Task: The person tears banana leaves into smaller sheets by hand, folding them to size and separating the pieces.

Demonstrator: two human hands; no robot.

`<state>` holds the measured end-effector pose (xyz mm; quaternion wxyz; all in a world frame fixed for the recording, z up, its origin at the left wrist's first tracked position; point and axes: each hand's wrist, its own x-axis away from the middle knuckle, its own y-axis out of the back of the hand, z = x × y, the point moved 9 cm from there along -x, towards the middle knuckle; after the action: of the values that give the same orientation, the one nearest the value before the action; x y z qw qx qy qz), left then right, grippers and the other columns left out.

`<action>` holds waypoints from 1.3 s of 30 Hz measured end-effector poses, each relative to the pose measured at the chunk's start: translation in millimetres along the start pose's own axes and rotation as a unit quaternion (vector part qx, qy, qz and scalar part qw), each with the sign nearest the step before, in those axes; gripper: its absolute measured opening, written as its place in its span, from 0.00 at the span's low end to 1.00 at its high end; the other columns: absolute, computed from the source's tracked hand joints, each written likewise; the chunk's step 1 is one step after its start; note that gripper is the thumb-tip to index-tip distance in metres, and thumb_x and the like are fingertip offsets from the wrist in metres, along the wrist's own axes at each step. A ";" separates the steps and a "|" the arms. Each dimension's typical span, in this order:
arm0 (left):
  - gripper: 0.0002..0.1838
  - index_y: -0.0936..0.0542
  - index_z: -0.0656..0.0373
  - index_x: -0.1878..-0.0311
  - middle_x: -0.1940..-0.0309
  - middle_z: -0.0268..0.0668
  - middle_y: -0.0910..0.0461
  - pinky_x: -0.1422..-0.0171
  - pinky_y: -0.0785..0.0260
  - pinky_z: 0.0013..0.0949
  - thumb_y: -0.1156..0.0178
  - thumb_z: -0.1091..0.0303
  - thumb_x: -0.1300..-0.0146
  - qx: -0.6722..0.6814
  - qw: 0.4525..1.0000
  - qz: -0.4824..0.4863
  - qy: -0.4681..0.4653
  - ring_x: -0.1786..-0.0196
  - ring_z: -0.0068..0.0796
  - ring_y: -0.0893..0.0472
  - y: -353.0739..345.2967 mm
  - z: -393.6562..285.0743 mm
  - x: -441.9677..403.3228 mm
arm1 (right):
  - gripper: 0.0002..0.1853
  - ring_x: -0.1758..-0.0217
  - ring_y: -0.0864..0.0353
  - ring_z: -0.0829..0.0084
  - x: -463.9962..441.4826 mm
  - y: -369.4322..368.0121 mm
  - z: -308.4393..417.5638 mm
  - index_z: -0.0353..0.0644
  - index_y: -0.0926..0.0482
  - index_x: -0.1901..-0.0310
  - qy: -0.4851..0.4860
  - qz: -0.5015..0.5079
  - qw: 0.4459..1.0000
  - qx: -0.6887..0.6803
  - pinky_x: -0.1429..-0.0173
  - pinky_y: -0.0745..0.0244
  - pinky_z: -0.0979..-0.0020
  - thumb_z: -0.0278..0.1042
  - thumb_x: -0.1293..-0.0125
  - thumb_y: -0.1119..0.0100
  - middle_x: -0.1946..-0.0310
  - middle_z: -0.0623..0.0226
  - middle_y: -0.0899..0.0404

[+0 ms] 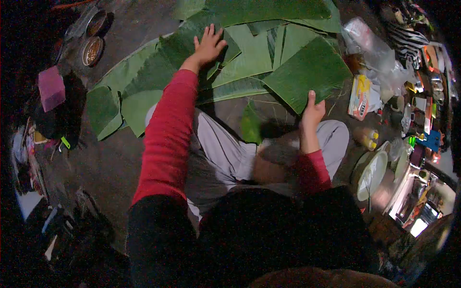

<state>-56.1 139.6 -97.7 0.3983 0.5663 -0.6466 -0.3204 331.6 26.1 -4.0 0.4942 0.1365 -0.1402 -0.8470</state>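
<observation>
Large green banana leaf pieces (245, 45) lie overlapping on the dark floor in front of my crossed legs. My left hand (209, 45) rests palm down on a darker leaf piece, its fingers spread. At the right, my right hand (312, 113) grips the lower corner of a squarish leaf piece (312, 72), with the thumb on top and the other fingers hidden beneath. A small pointed leaf scrap (250, 124) lies near my shins.
Two round containers (92, 51) and a pink block (51, 89) are at the left. Along the right are clear plastic bags (370, 45), a yellow and white box (360, 97), small yellow-capped bottles (369, 139) and a pale basin (372, 175).
</observation>
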 end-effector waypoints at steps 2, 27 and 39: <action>0.30 0.47 0.43 0.32 0.29 0.38 0.63 0.31 0.72 0.57 0.58 0.47 0.36 0.089 0.993 -0.041 -0.058 0.27 0.38 0.64 16.6 8.6 -12.0 | 0.23 0.56 0.29 0.71 -20.3 -0.2 -31.4 0.30 0.32 0.52 -0.065 0.011 0.998 -0.022 0.49 0.35 0.73 0.41 0.40 0.41 0.57 0.59 0.25; 0.34 0.53 0.35 0.31 0.29 0.33 0.63 0.30 0.68 0.56 0.61 0.38 0.39 -0.185 0.962 -0.029 -0.198 0.27 0.34 0.61 1.3 -37.8 41.1 | 0.08 0.72 0.25 0.49 154.5 -142.7 35.3 0.39 0.29 0.66 0.035 0.553 0.820 0.142 0.69 0.33 0.55 0.35 0.40 0.48 0.76 0.50 0.26; 0.35 0.56 0.37 0.30 0.29 0.35 0.64 0.32 0.68 0.61 0.62 0.38 0.38 -0.198 0.965 -0.024 -0.171 0.28 0.39 0.59 -2.1 -36.6 31.0 | 0.16 0.75 0.24 0.76 52.2 -208.8 3.8 0.34 0.29 0.62 -0.226 0.431 0.873 -0.030 0.74 0.29 0.77 0.42 0.38 0.46 0.72 0.63 0.24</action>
<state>-24.2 110.0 -77.3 0.3778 0.4281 -0.6154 -0.5433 138.6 79.4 -83.1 0.7690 -0.1480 -0.2675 -0.5615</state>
